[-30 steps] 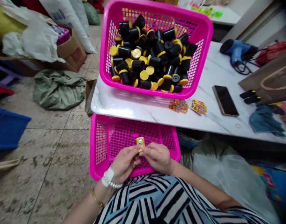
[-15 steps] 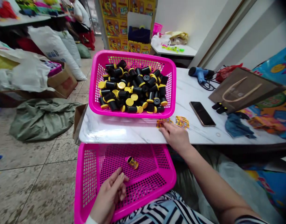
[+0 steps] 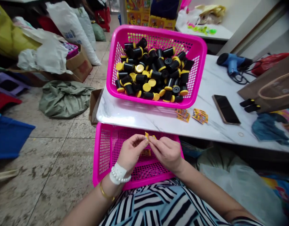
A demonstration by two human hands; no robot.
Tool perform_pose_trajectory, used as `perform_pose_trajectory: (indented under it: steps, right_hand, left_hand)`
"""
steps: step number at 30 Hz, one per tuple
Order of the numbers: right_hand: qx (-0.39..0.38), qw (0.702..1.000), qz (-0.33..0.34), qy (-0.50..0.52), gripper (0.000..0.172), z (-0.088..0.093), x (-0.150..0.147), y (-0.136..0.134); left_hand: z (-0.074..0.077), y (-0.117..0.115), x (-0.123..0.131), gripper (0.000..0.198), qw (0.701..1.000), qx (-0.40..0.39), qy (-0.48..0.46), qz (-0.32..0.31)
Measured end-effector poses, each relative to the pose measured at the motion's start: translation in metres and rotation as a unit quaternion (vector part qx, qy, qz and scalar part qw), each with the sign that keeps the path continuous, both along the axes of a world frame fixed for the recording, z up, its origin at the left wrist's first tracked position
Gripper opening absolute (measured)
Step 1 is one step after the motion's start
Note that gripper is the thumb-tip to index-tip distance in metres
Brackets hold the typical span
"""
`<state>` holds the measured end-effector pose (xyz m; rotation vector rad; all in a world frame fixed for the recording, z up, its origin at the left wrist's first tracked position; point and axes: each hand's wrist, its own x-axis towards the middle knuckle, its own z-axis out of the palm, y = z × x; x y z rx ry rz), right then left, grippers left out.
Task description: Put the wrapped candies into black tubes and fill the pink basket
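Note:
My left hand (image 3: 132,151) and my right hand (image 3: 167,153) meet over the lower pink basket (image 3: 104,153). Both pinch a small yellow printed label (image 3: 147,135) between thumb and fingers. Another bit of yellow print shows by the right fingertips. Below them in the basket lies a yellow-wrapped canister (image 3: 146,153), partly hidden by my hands. On the table are two small piles of yellow labels, a left pile (image 3: 182,115) and a right pile (image 3: 200,116). Behind them stands the upper pink basket (image 3: 156,103), full of black canisters (image 3: 148,87) with yellow lids.
On the white marbled table (image 3: 135,117) lie a phone (image 3: 226,109), a blue heat gun (image 3: 233,62), two black canisters (image 3: 250,105) and a dark blue cloth (image 3: 269,128). A brown paper bag (image 3: 274,88) stands at the right. Sacks (image 3: 71,31) and a blue bin (image 3: 11,136) are at the left.
My right hand has left the label piles on the table and come down to my left hand. The left hand has risen and closed on a label. The view has tilted down.

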<state>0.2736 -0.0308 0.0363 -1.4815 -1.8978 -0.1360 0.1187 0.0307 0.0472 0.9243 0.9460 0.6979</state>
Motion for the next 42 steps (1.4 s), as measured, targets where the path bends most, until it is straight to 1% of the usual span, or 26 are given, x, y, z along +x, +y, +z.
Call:
perform_pose_trajectory:
  steps: [2,3,5,7,8,9,11,12,13,14,15,16,18,20,23,25,27,30,35,38,40,42]
  right_hand:
    - [-0.045,0.996,0.017,0.082,0.02,0.002,-0.004,-0.001]
    - [-0.073,0.989,0.017,0.13,0.02,0.004,-0.002,0.0]
    - [-0.136,0.967,0.007,0.215,0.022,0.007,0.003,0.004]
    - [-0.21,0.937,0.005,0.278,0.024,0.011,0.006,0.01]
    - [-0.259,0.915,0.014,0.308,0.024,0.012,0.006,0.013]
    - [-0.31,0.887,0.029,0.34,0.023,0.013,0.005,0.015]
    - [-0.393,0.822,0.051,0.409,0.022,0.013,0.0,0.018]
    - [-0.414,0.792,0.052,0.446,0.023,0.012,-0.002,0.019]
    - [-0.418,0.768,0.046,0.482,0.026,0.011,-0.004,0.019]
    - [-0.408,0.754,0.034,0.514,0.028,0.009,-0.005,0.019]
    - [-0.39,0.747,0.022,0.538,0.03,0.007,-0.006,0.018]
    - [-0.371,0.748,0.012,0.55,0.031,0.005,-0.007,0.017]
    - [-0.341,0.764,-0.001,0.548,0.032,0.0,-0.009,0.014]
    - [-0.325,0.783,-0.003,0.53,0.032,-0.003,-0.013,0.011]
    - [-0.313,0.793,0.002,0.522,0.03,-0.005,-0.021,0.008]
    - [-0.303,0.796,-0.003,0.523,0.03,-0.005,-0.025,0.008]
    - [-0.293,0.803,-0.01,0.519,0.029,-0.005,-0.027,0.008]
    - [-0.284,0.821,-0.002,0.495,0.027,-0.006,-0.029,0.008]
    - [-0.241,0.877,0.017,0.416,0.026,-0.006,-0.031,0.004]
    - [-0.216,0.888,0.019,0.406,0.025,-0.004,-0.032,0.004]
    - [-0.198,0.89,0.014,0.41,0.028,-0.002,-0.032,0.005]
    - [-0.187,0.893,0.01,0.409,0.03,0.0,-0.031,0.006]
  left_hand:
    - [-0.004,0.002,-0.006,0.015,1.0,0.009,0.013,0.015]
    - [-0.005,0.003,-0.009,0.014,1.0,0.008,0.014,0.018]
    - [-0.004,0.002,-0.015,0.013,1.0,0.005,0.006,0.017]
    - [-0.002,0.002,-0.018,0.016,1.0,0.003,0.007,0.005]
    - [0.0,0.001,-0.019,0.017,1.0,0.003,0.015,-0.006]
    - [0.001,0.001,-0.018,0.017,0.999,0.005,0.028,-0.017]
    - [0.001,0.001,-0.018,0.02,0.998,0.016,0.051,-0.016]
    - [0.001,0.001,-0.019,0.023,0.998,0.022,0.055,0.0]
    - [0.0,0.001,-0.02,0.025,0.998,0.026,0.056,0.023]
    - [-0.001,0.0,-0.021,0.025,0.997,0.027,0.054,0.048]
    - [-0.002,-0.002,-0.023,0.025,0.996,0.027,0.051,0.072]
    - [-0.003,-0.004,-0.025,0.023,0.994,0.029,0.051,0.091]
    - [-0.002,-0.01,-0.029,0.017,0.991,0.052,0.063,0.105]
    - [0.0,-0.018,-0.031,0.013,0.989,0.089,0.083,0.089]
    - [0.007,-0.029,-0.031,0.013,0.98,0.153,0.114,0.065]
    - [0.012,-0.033,-0.031,0.01,0.967,0.198,0.136,0.083]
    - [0.016,-0.035,-0.031,0.01,0.955,0.228,0.158,0.106]
    - [0.017,-0.034,-0.031,0.012,0.952,0.228,0.173,0.113]
    - [0.008,-0.032,-0.033,0.013,0.962,0.2,0.158,0.096]
    - [0.003,-0.029,-0.035,0.008,0.961,0.197,0.159,0.113]
    - [0.003,-0.028,-0.035,0.006,0.958,0.207,0.155,0.125]
    - [0.005,-0.028,-0.033,0.007,0.957,0.219,0.147,0.123]
